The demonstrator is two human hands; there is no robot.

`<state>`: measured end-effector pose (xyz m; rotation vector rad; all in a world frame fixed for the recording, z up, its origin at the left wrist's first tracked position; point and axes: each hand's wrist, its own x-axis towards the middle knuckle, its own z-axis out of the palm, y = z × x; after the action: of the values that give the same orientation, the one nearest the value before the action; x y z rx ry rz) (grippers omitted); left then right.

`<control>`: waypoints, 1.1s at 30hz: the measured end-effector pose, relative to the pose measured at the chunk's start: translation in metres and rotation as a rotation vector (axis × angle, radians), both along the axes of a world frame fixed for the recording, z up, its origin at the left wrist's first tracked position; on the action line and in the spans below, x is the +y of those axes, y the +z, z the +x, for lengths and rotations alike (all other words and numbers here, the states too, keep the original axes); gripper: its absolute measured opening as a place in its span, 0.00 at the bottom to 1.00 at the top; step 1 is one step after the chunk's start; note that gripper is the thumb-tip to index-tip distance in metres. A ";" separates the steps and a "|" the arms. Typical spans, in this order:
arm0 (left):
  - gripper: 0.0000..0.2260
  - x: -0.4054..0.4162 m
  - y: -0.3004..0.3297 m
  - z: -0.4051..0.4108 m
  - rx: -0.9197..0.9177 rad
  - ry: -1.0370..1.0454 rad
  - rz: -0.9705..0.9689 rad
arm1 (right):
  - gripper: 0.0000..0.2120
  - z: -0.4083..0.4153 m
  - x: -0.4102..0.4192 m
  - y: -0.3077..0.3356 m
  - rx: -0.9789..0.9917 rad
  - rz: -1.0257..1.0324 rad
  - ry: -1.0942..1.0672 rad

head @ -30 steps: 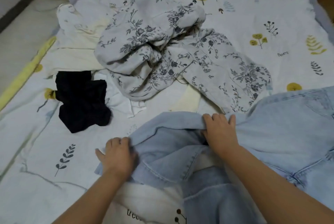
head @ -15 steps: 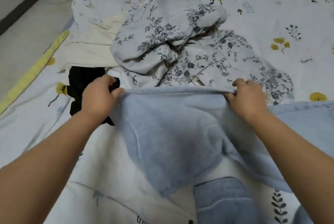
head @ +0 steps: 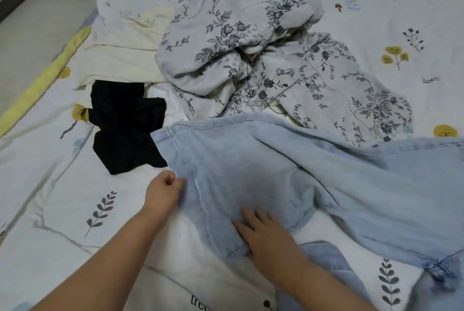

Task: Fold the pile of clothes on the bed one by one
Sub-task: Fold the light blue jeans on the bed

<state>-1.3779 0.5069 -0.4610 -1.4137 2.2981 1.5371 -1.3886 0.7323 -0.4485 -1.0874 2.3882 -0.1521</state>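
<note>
One pair of jeans (head: 313, 180) lies across the near bed (head: 50, 210), its long axis running from the hemmed leg end at near centre out to the right edge. We press our right hand (head: 266, 233) flat on the leg, fingers spread. Our left hand (head: 164, 191), just left of the leg, pinches its side edge with curled fingers. Both hands sit at that end, so the length stretches rightward from our grip.

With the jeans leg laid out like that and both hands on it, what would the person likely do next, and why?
Probably smooth the jeans leg flat before folding. The right hand lies flat on the denim near the hem, the left hand pinches its side edge, and the cloth between them looks rumpled. It also partly overlaps the black garment.
</note>
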 end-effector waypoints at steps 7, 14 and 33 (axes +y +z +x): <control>0.04 -0.055 0.073 0.007 0.210 0.080 -0.539 | 0.21 0.058 -0.091 0.042 -0.030 -0.374 -0.162; 0.08 -0.101 0.036 0.049 -0.188 -0.083 -0.512 | 0.36 0.084 -0.129 0.026 -0.359 -0.001 -0.015; 0.27 -0.037 0.003 0.039 -0.117 -0.476 -0.754 | 0.33 -0.035 -0.030 -0.035 -0.003 0.248 -0.429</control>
<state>-1.3394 0.4701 -0.4576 -0.8583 2.9740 0.4574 -1.4237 0.7020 -0.4830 -0.4548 2.5241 -0.0018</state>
